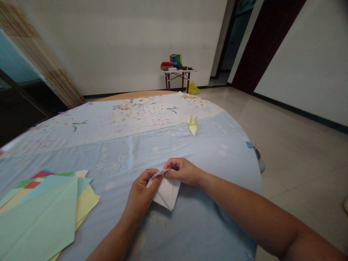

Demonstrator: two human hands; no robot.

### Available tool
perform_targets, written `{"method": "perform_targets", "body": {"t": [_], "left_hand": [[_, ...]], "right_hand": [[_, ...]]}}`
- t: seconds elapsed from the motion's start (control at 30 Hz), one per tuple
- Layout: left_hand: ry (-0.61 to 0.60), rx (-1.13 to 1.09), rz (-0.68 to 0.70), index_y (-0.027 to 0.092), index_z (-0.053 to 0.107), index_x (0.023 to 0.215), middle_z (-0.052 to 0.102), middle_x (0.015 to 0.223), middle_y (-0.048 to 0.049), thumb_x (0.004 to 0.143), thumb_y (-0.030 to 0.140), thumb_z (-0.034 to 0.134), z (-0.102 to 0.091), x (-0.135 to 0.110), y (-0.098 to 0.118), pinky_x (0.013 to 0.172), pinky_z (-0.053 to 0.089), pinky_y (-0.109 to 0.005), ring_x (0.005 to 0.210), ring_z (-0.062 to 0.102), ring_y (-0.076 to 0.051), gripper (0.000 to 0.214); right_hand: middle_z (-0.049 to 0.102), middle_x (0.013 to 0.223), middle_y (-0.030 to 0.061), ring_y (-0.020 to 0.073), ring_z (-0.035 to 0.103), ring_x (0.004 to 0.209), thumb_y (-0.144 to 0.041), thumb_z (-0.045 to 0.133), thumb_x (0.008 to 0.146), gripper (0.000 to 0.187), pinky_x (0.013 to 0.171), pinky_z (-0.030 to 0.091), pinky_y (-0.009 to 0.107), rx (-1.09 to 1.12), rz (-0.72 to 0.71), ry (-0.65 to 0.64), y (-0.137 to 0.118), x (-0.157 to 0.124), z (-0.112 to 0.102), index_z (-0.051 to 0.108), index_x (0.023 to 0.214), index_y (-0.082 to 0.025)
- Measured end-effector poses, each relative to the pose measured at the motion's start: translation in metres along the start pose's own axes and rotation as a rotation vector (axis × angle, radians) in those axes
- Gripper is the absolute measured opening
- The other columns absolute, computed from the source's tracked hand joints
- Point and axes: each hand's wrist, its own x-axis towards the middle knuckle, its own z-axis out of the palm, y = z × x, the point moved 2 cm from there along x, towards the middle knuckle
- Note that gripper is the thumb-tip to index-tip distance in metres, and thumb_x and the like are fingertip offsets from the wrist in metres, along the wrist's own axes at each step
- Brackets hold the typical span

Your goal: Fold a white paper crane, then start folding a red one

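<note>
A folded white paper (167, 194) with a point facing me lies on the round table's light blue floral cloth (212, 152). My left hand (141, 192) pinches the paper's upper left edge, fingers closed on it. My right hand (183, 170) pinches the top edge from the right, fingers curled and closed. The two hands nearly touch above the paper. A finished small yellow folded paper figure (193, 125) sits farther back on the cloth, apart from both hands.
A fanned stack of coloured paper sheets (46, 210), green, blue, yellow and pink, lies at my near left. The table's right edge drops to a tiled floor (293, 145). A small table with colourful items (178, 70) stands by the far wall.
</note>
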Motion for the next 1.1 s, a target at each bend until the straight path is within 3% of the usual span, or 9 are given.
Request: {"method": "perform_targets", "body": {"t": [0.27,0.43,0.63,0.77,0.97,1.1], "left_hand": [[-0.099,-0.229,-0.049,0.019,0.067,0.090,0.069,0.077,-0.0014,0.067,0.035,0.068,-0.006,0.003,-0.007,0.058,0.042,-0.019,0.064,0.057,-0.012,0.027],[-0.234,-0.303,-0.121,0.017,0.067,0.097,0.069,0.070,-0.0038,0.066,0.043,0.068,-0.005,-0.001,0.000,0.058,0.043,-0.023,0.062,0.058,-0.015,0.040],[-0.126,-0.161,-0.124,0.015,0.067,0.085,0.066,0.064,-0.0013,0.067,0.041,0.068,-0.004,0.001,-0.001,0.049,0.037,-0.018,0.052,0.053,-0.010,0.031],[-0.100,-0.125,-0.057,0.018,0.063,0.093,0.066,0.070,0.0001,0.065,0.038,0.070,-0.005,0.001,0.004,0.054,0.042,-0.019,0.059,0.057,-0.011,0.035],[-0.149,-0.052,-0.049,0.017,0.061,0.102,0.070,0.076,-0.0024,0.066,0.038,0.068,-0.005,0.000,0.006,0.061,0.044,-0.022,0.067,0.061,-0.015,0.042],[-0.145,-0.004,-0.118,0.016,0.067,0.091,0.072,0.075,-0.0038,0.063,0.042,0.069,-0.007,0.001,0.004,0.061,0.044,-0.023,0.067,0.062,-0.017,0.038]], "right_hand": [[0.058,0.060,-0.0033,0.0049,0.048,0.050,-0.039,0.074,0.059,0.033,0.050,0.035,0.018,0.149,0.040,0.006,-0.006,-0.001,-0.003,0.059,0.072,-0.013],[0.058,0.057,-0.0033,0.0050,0.048,0.047,-0.038,0.073,0.060,0.032,0.048,0.034,0.018,0.120,0.097,0.011,-0.005,-0.002,-0.007,0.060,0.072,-0.012],[0.063,0.072,-0.0003,0.0072,0.053,0.058,-0.031,0.070,0.064,0.029,0.059,0.039,0.021,0.086,0.095,-0.124,-0.013,-0.007,-0.012,0.063,0.086,-0.012],[0.063,0.078,0.0001,0.0085,0.054,0.067,-0.034,0.064,0.071,0.035,0.067,0.039,0.022,0.052,0.059,-0.098,-0.017,-0.008,-0.014,0.062,0.099,-0.014],[0.062,0.069,-0.0007,0.0092,0.052,0.062,-0.039,0.067,0.068,0.032,0.062,0.039,0.022,-0.136,0.121,-0.108,-0.009,-0.006,-0.013,0.065,0.083,-0.011],[0.061,0.066,-0.0014,0.0078,0.050,0.057,-0.038,0.067,0.068,0.031,0.059,0.039,0.021,-0.142,0.109,-0.093,-0.008,-0.006,-0.014,0.066,0.082,-0.011]]}}
